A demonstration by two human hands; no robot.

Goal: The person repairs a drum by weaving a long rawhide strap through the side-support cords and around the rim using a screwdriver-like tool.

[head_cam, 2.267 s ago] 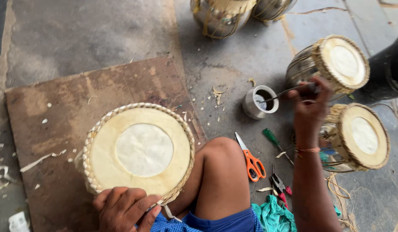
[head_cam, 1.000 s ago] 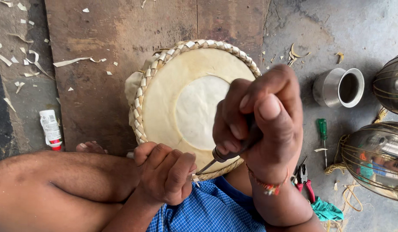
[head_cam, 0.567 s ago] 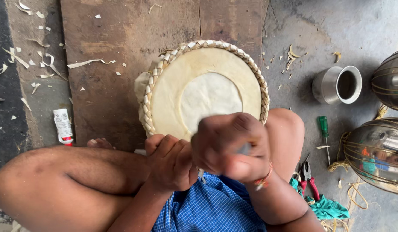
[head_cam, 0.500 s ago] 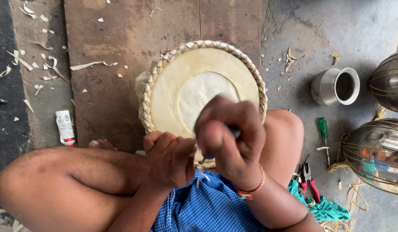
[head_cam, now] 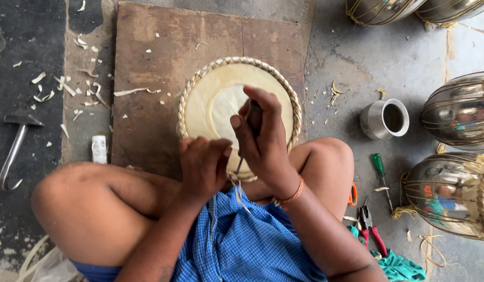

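A round drum head [head_cam: 216, 99] of pale hide with a braided rim lies on a brown wooden board [head_cam: 163, 42] in front of my crossed legs. My right hand [head_cam: 263, 141] is closed around a dark-handled tool whose thin metal shaft points down at the drum's near rim. My left hand [head_cam: 203, 164] rests with curled fingers on that near rim, beside the tool's tip. The tip itself is hidden between my hands.
A steel cup [head_cam: 385, 119] stands right of the drum. A green screwdriver [head_cam: 380, 172], red pliers [head_cam: 370, 227], orange scissors handle [head_cam: 352, 194] and green cloth [head_cam: 398, 266] lie by my right knee. Metal drum shells [head_cam: 458, 109] line the right. A hammer [head_cam: 15, 149] and small tube [head_cam: 99, 149] lie left.
My right hand has dropped from in front of the camera down to the drum's near rim with the tool. The view has shifted, showing the hammer at left.
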